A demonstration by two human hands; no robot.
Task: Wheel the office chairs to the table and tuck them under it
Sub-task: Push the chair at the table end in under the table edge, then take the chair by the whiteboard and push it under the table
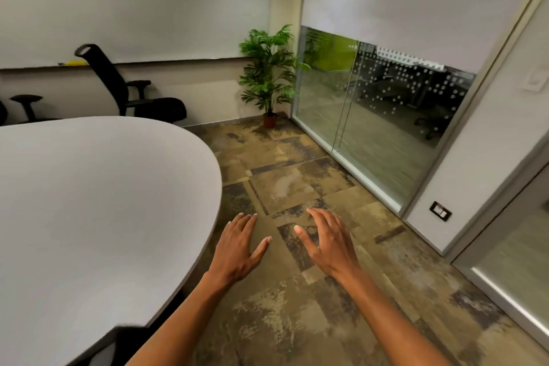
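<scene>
A large rounded grey table (89, 202) fills the left half of the head view. Behind its far edge stands a black office chair (130, 89) with a mesh back and armrests, its seat facing right, away from the table. Only an armrest of a second black chair (26, 105) shows at the far left. A dark chair part (127, 342) pokes out under the table's near edge. My left hand (239, 246) and my right hand (328, 242) hover over the floor beside the table's rounded end, fingers spread, holding nothing.
A potted palm (269, 74) stands in the far corner. A glass partition with a sliding door (371, 116) runs along the right, then a wall with a dark socket plate (440, 211). A whiteboard (133, 3) covers the back wall. Patterned carpet (297, 181) lies between table and glass.
</scene>
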